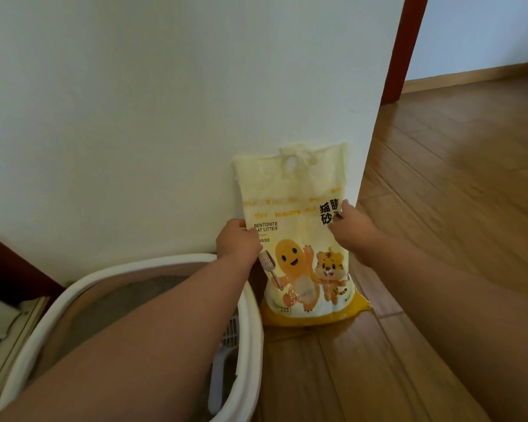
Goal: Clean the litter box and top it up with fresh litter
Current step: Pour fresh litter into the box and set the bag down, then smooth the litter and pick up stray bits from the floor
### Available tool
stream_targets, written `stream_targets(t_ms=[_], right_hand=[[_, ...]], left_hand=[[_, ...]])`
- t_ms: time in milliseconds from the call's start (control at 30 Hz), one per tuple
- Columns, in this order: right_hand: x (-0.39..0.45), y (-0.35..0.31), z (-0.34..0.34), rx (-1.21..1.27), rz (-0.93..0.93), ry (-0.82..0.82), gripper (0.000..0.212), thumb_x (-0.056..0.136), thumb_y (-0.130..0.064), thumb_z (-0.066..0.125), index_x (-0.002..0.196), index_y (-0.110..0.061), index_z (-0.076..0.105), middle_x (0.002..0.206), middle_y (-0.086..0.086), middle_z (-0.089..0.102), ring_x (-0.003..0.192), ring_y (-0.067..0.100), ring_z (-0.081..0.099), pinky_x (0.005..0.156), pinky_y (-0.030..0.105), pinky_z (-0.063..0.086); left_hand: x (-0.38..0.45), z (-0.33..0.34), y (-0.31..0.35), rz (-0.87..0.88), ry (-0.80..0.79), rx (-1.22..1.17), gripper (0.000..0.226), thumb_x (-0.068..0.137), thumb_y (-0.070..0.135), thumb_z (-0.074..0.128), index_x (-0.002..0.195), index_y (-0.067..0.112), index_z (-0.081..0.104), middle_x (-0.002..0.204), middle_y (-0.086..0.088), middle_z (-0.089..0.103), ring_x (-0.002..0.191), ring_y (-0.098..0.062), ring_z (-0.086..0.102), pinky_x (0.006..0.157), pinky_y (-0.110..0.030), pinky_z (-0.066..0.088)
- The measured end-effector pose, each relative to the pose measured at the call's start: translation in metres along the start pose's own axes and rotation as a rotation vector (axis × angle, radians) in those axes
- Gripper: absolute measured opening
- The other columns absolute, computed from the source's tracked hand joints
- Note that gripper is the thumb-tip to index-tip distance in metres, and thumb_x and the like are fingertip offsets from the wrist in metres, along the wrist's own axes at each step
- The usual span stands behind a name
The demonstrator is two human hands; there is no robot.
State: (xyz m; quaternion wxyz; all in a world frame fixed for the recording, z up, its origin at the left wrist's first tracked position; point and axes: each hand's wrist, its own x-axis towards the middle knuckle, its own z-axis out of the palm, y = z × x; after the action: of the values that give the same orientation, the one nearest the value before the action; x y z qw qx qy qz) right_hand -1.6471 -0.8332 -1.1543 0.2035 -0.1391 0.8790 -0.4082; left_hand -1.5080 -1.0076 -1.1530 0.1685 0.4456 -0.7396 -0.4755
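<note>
Litter bag (299, 239): pale yellow plastic with deeper yellow base, printed "BENTONITE CAT LITTER", cartoon figure with scoop and small tiger. Standing upright on wooden floor (439, 208), leaning back against white wall (134, 117), just right of litter box. Top edge crumpled, with punched carry hole.

Left hand (238, 242): at bag's left edge, about mid-height. Grip closed, fingers curled round the edge, knuckles toward camera. Forearm stretched across litter box.

Right hand (349, 226): at bag's right edge, slightly higher than left. Grip closed on the edge, thumb over the front by the black printed characters; remaining fingers hidden behind bag.

Litter box (253, 345): white, rounded rim, lower left of view, touching or almost touching bag's lower left side; exact contact not discernible. Grey litter (128, 303) inside, partly hidden by left forearm.

Scoop (226, 351): white plastic, slotted, inside box against right-hand wall, mostly hidden behind forearm.

Surroundings: dark red-brown door frame (406, 50) at wall's right end, further wooden flooring beyond it; dark red-brown trim (9, 263) at far left beside litter box; pale panel or sill (3, 333) at lower left corner, nature unclear.
</note>
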Motion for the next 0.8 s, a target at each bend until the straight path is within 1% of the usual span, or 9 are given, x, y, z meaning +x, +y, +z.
stream_targets(t_ms=[67, 133, 233, 300, 367, 433, 500, 633, 800], right_hand=[[-0.003, 0.004, 0.002, 0.008, -0.025, 0.020, 0.068, 0.098, -0.010, 0.050, 0.156, -0.010, 0.014, 0.141, 0.001, 0.048, 0.120, 0.020, 0.051, 0.100, 0.038, 0.046], [-0.004, 0.012, 0.004, 0.062, -0.039, 0.102, 0.081, 0.085, -0.013, 0.059, 0.155, -0.016, 0.018, 0.153, 0.004, 0.039, 0.131, 0.023, 0.049, 0.102, 0.048, 0.051], [-0.026, 0.009, 0.000, 0.014, -0.074, 0.189, 0.056, 0.078, -0.012, 0.059, 0.133, -0.016, 0.050, 0.139, 0.007, 0.043, 0.111, 0.030, 0.061, 0.070, 0.038, 0.058], [-0.046, -0.001, -0.002, -0.038, -0.077, 0.180, 0.059, 0.086, -0.009, 0.058, 0.143, -0.020, 0.048, 0.125, 0.003, 0.048, 0.086, 0.024, 0.066, 0.052, 0.027, 0.051], [-0.060, -0.005, 0.001, -0.080, -0.085, 0.133, 0.065, 0.092, -0.010, 0.059, 0.153, -0.019, 0.038, 0.118, 0.005, 0.050, 0.086, 0.025, 0.068, 0.057, 0.032, 0.056], [-0.078, -0.016, 0.004, -0.173, -0.135, 0.088, 0.065, 0.094, -0.017, 0.063, 0.154, -0.019, 0.037, 0.139, 0.006, 0.050, 0.106, 0.023, 0.063, 0.075, 0.035, 0.057], [-0.096, -0.029, 0.006, -0.308, -0.182, 0.045, 0.068, 0.093, -0.030, 0.065, 0.154, -0.021, 0.036, 0.155, 0.005, 0.040, 0.112, 0.020, 0.059, 0.085, 0.034, 0.052], [-0.132, -0.059, 0.012, -0.388, -0.186, -0.024, 0.072, 0.093, -0.044, 0.065, 0.154, -0.021, 0.036, 0.151, 0.006, 0.046, 0.105, 0.020, 0.060, 0.079, 0.031, 0.048], [-0.182, -0.103, 0.023, -0.407, -0.204, -0.034, 0.072, 0.093, -0.051, 0.062, 0.154, -0.023, 0.036, 0.143, 0.006, 0.052, 0.088, 0.021, 0.066, 0.065, 0.032, 0.055]], left_hand=[[-0.006, -0.001, -0.002, 0.002, -0.043, -0.090, 0.020, 0.092, 0.015, 0.061, 0.110, 0.021, 0.057, 0.110, -0.001, 0.071, 0.092, -0.021, 0.073, 0.084, -0.043, 0.062], [-0.010, -0.006, -0.006, 0.003, -0.089, -0.109, 0.041, 0.089, 0.014, 0.064, 0.127, 0.019, 0.052, 0.123, -0.002, 0.067, 0.104, -0.022, 0.069, 0.089, -0.045, 0.060], [-0.019, -0.017, -0.007, 0.019, -0.104, -0.100, 0.058, 0.089, 0.017, 0.069, 0.141, 0.021, 0.045, 0.135, 0.002, 0.057, 0.115, -0.023, 0.063, 0.095, -0.045, 0.058], [-0.031, -0.028, -0.005, 0.036, -0.139, -0.083, 0.059, 0.090, 0.022, 0.071, 0.143, 0.026, 0.044, 0.141, 0.005, 0.053, 0.118, -0.021, 0.061, 0.097, -0.044, 0.057], [-0.047, -0.041, -0.004, 0.065, -0.202, -0.032, 0.057, 0.093, 0.021, 0.067, 0.145, 0.028, 0.043, 0.145, 0.008, 0.050, 0.120, -0.020, 0.059, 0.100, -0.044, 0.055], [-0.065, -0.059, -0.006, 0.107, -0.256, 0.063, 0.055, 0.097, 0.020, 0.063, 0.147, 0.029, 0.042, 0.147, 0.008, 0.048, 0.120, -0.019, 0.059, 0.102, -0.040, 0.052], [-0.082, -0.081, -0.009, 0.149, -0.292, 0.168, 0.052, 0.099, 0.021, 0.061, 0.147, 0.028, 0.043, 0.143, 0.004, 0.052, 0.117, -0.016, 0.058, 0.099, -0.035, 0.051], [-0.111, -0.126, -0.018, 0.225, -0.288, 0.353, 0.047, 0.100, 0.028, 0.061, 0.144, 0.030, 0.047, 0.140, 0.003, 0.052, 0.102, -0.005, 0.057, 0.081, -0.023, 0.052], [-0.150, -0.194, -0.011, 0.269, -0.251, 0.627, 0.047, 0.101, 0.037, 0.057, 0.144, 0.024, 0.048, 0.147, 0.000, 0.049, 0.131, -0.019, 0.050, 0.107, -0.039, 0.045]])
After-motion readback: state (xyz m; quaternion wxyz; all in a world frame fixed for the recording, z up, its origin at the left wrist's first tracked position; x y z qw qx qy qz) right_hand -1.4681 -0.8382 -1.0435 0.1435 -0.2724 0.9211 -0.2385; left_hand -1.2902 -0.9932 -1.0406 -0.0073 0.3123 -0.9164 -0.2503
